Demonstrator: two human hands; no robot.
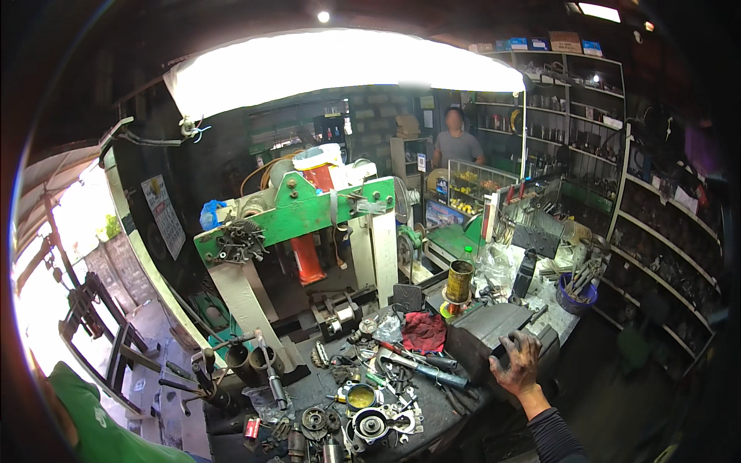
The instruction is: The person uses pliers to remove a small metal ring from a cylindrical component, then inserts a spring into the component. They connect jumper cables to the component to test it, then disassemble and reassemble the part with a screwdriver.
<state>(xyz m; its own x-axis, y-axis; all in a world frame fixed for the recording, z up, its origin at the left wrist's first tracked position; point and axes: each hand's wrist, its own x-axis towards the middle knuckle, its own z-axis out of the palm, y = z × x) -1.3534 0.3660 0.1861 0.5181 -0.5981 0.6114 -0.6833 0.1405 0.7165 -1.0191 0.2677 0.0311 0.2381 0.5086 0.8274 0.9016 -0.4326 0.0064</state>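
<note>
My right hand (518,366), dirty with grease, reaches in from the lower right in a dark sleeve. Its fingers are bent and apart, at the near side of a dark box-shaped thing (490,328) on the bench's right part. I cannot make out anything held in it. My left hand is out of view. Nearest to the box are a red rag (424,332), a brown metal cylinder (459,282) standing upright, and a long tool with a blue-grey grip (441,376). Further left on the bench lie a small bowl of yellowish liquid (360,397) and a round metal housing (370,424).
A green-and-white press frame (293,212) stands behind the bench. Several greasy parts and tools crowd the bench top. A purple basket (577,293) of metal pieces sits at the right end. A person (457,143) stands at the back. Green cloth (100,420) shows lower left.
</note>
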